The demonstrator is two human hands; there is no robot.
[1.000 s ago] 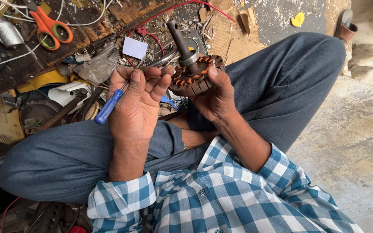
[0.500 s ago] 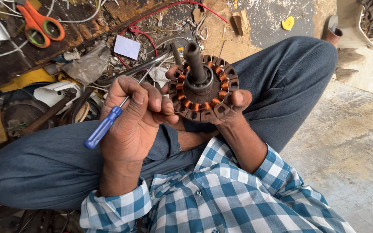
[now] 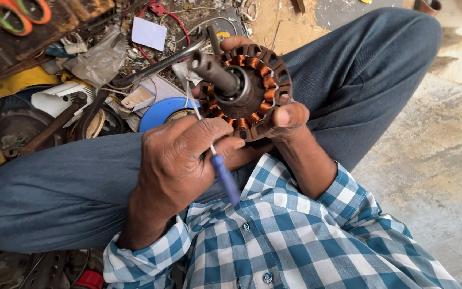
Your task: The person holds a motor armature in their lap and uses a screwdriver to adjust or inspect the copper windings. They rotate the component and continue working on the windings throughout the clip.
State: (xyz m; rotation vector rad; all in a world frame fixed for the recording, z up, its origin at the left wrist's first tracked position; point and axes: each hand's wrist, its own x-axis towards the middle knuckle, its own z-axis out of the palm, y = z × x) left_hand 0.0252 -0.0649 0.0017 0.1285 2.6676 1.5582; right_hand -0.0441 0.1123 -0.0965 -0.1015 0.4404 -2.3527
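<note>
Above the crossed legs, the right hand (image 3: 279, 115) clamps the rim of a motor stator (image 3: 247, 91) with copper windings, shaft toward the camera. It looks heavy and rigid; the fine wire seems fragile, so the iron rim is the safest hold. The left hand (image 3: 180, 160) is closed on a blue-handled screwdriver (image 3: 217, 160), tip at the coils. Scrap, wires and orange scissors (image 3: 20, 13) crowd the floor beyond
</note>
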